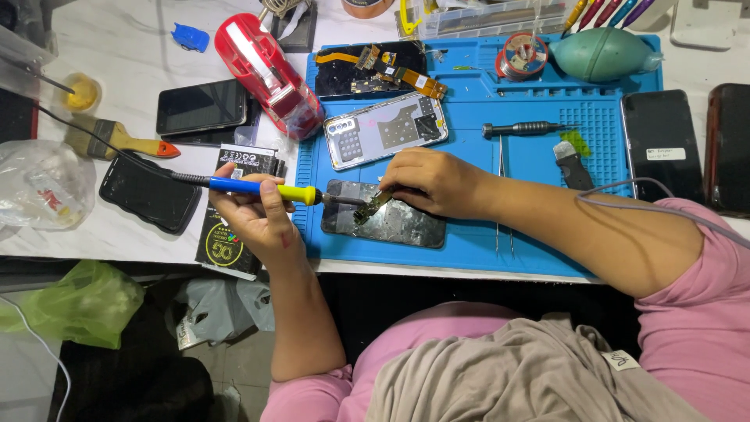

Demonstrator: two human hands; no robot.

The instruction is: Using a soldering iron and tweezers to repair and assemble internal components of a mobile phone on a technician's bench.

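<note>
left hand [254, 209] wrapped shut around the blue and yellow handle of a soldering iron [269, 189], cord trailing off to the left across the table [117, 62]. iron's metal tip points right, meeting a small green circuit board [373, 205]. right hand [434, 181] fingers pinched together on that board's upper end, pressing it down at a tilt. board rests on a dark phone [387, 223] lying flat on the near part of the blue work mat [539, 227].

just beyond the hands: an opened phone frame [384, 128], silver-backed, lying askew on the mat. past it a dark screen panel with orange flex cables [391, 72]. right of the hand: a dark-handled screwdriver [519, 129], thin tweezers [500, 195], a small grey scraper [572, 164]. far edge of mat: solder spool [522, 55], green rubber air blower [601, 53].

off the mat to the left: red tape dispenser [269, 72], black phone [201, 107], flat brush with orange handle [117, 141], black phone case [148, 193], a black printed box [234, 227] under the left wrist. two more dark phones [664, 144] at the right end of the table.
</note>
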